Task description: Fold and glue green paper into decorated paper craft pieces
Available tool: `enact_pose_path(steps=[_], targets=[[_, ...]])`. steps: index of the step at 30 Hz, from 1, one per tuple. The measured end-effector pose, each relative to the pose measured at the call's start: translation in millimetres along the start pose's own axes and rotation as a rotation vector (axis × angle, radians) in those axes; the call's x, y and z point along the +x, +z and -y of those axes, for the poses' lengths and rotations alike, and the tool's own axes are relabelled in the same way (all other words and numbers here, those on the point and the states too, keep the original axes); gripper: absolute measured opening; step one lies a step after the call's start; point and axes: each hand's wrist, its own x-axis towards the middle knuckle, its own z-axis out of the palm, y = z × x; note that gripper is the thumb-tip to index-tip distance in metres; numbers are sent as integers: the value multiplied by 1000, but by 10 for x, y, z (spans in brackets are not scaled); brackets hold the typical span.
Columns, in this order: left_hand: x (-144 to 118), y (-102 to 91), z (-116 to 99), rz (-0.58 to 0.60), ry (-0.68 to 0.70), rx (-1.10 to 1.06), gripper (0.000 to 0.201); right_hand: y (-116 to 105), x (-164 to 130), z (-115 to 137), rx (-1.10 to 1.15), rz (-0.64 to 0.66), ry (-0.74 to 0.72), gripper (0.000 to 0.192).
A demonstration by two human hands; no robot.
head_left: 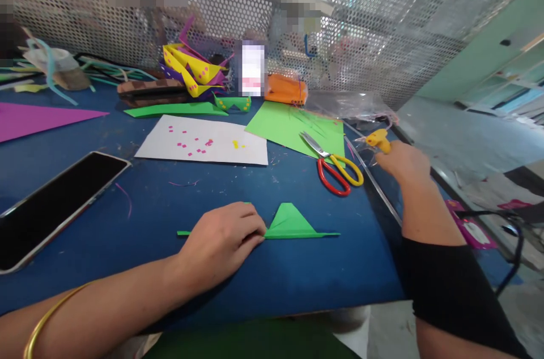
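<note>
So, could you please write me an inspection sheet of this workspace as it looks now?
Surface: blue table, scuffed, with paper scraps.
Job's things: folded green paper under the left hand; yellow tool at the right hand.
Clutter: scissors, phone, white sheet, green sheet, purple paper, yellow paper shapes, orange pouch, plastic bag.
Grip: left pressing flat; right closed around the tool.
Cables: black cable off the right edge.
Surroundings: perforated metal screen.

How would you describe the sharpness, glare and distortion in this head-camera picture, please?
Head view: the folded green paper under the left hand is sharp; the right hand on a yellow tool is slightly soft; the phone screen reflects faintly; the edges bow, wide-angle; pixelated patches sit behind.
</note>
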Motion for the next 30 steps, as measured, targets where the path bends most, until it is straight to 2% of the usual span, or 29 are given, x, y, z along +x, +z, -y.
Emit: enact_pose_path(steps=[8,19,23,30], targets=[[29,-39,-15,-40,57,49,18,18,-55,-31,-28,-52,-53,35],[18,-37,-31,-60,91,97,24,17,-65,17,-27,-73,-89,28],[27,-43,-29,-59,88,96,26,-65,-88,89,-31,-95,-86,30],[7,-28,-6,-59,72,101,24,-358,-161,190,-22,-189,47,39]])
